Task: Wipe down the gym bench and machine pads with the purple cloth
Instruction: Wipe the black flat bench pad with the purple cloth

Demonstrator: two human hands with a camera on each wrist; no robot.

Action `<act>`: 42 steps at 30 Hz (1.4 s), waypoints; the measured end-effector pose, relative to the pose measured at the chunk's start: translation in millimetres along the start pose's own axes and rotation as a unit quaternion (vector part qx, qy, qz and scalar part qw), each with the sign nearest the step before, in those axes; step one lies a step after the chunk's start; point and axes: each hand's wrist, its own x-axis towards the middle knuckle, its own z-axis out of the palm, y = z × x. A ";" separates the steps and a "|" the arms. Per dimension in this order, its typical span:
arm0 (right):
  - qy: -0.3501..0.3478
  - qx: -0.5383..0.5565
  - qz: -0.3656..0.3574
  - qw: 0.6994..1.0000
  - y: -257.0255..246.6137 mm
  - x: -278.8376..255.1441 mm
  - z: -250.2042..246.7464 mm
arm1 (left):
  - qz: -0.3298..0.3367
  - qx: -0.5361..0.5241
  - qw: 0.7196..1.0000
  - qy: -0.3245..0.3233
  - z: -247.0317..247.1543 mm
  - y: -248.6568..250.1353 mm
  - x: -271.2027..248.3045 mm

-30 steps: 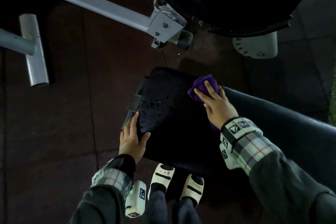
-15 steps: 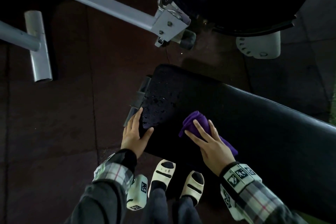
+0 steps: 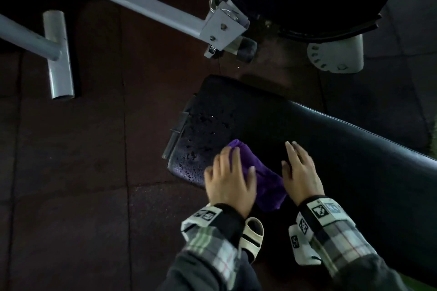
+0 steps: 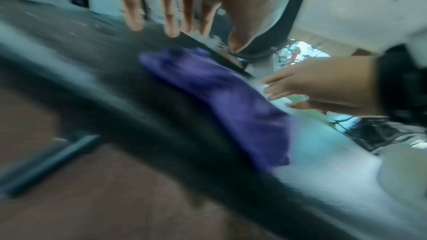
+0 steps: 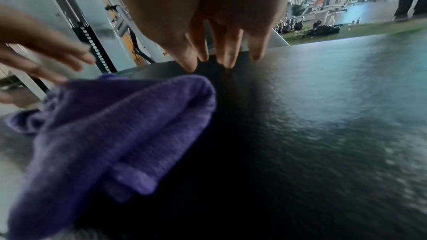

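While the cloth (image 3: 257, 176) lies bunched at the bench's (image 3: 343, 149) near edge, close to its wet end, neither hand grips it. Left hand (image 3: 230, 184) comes over it with fingers spread straight, seemingly to take over the wiping toward the droplets (image 3: 203, 130). Right hand (image 3: 299, 170) sits just beside it, fingers straight and flat on the pad, holding nothing, probably for support.

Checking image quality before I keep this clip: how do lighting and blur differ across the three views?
Head view: dim and underexposed, black bench pad nearly lost, left hand slightly smeared. Left wrist view: brighter but heavy motion blur, purple cloth smeared. Right wrist view: sharpest, cloth weave visible, pale glare across the pad, right hand dark against the bright background.
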 end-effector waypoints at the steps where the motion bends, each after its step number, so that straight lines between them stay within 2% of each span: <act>1: -0.023 -0.027 0.027 0.999 3.6 -0.8 -1.0 | -0.008 0.007 1.000 -0.020 8.1 12.7 0.0; 3: -0.075 -0.049 0.048 0.995 7.1 -2.6 -2.7 | -0.036 0.021 0.997 -0.060 23.1 28.1 0.5; 5: -0.097 -0.050 0.045 0.993 7.7 -4.3 -4.8 | -0.052 0.034 0.996 -0.071 36.1 31.0 -1.0; 15: -0.109 -0.013 0.053 0.993 7.2 -8.8 -9.3 | -0.023 0.040 0.999 -0.023 67.6 6.6 -60.4; 22: -0.107 -0.007 0.043 0.993 12.2 -9.2 -6.4 | 0.010 0.087 0.996 0.009 65.1 -4.1 -27.6; 26: -0.101 0.002 0.036 0.994 14.8 -10.2 -4.7 | -0.068 0.073 0.993 0.056 57.5 -21.1 -13.6; 31: -0.098 0.004 0.034 0.995 15.6 -10.2 -3.5 | -0.141 0.031 0.986 0.086 63.9 -22.3 -33.3; 33: -0.096 0.003 0.034 0.995 16.5 -9.6 -2.4 | -0.130 0.024 0.988 0.084 69.9 -13.1 -41.5; 38: -0.102 0.000 0.043 0.994 15.3 -9.0 -2.0 | -0.029 0.064 0.996 0.046 76.9 6.8 -37.8; 42: -0.107 0.003 0.043 0.993 14.9 -9.0 -3.9 | -0.035 0.065 0.996 0.056 68.6 -3.5 -16.7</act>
